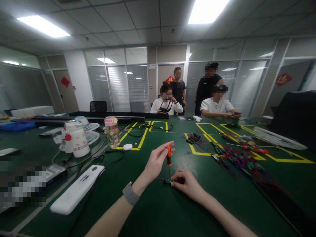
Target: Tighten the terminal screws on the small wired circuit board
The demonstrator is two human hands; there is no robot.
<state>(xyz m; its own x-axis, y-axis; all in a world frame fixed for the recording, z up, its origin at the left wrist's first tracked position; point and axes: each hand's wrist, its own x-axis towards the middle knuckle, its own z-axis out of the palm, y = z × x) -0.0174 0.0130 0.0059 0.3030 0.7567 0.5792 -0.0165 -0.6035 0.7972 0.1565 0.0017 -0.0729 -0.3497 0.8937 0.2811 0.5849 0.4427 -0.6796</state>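
Note:
My left hand (pixel 158 161) grips an orange and black screwdriver (pixel 169 158) by its handle, with the fingers stretched along it. The screwdriver stands upright, and its thin shaft runs down to a small green circuit board (pixel 169 181) on the table. Thumb and fingers of my right hand (pixel 185 182) pinch the right end of this board and hold it against the tabletop. A red wire (pixel 160 179) leaves the board on its left side. The screwdriver's tip meets the board, but what it touches there is too small to make out.
To the right lies a tangled heap of wired circuit boards (pixel 237 158) beside a red-handled tool (pixel 254 149). On the left are a white power strip-like bar (pixel 79 189), a white bottle (pixel 76 138), a pink-lidded bottle (pixel 112 131) and a white earbud case (pixel 127 147). Several people are across the green table (pixel 153 217).

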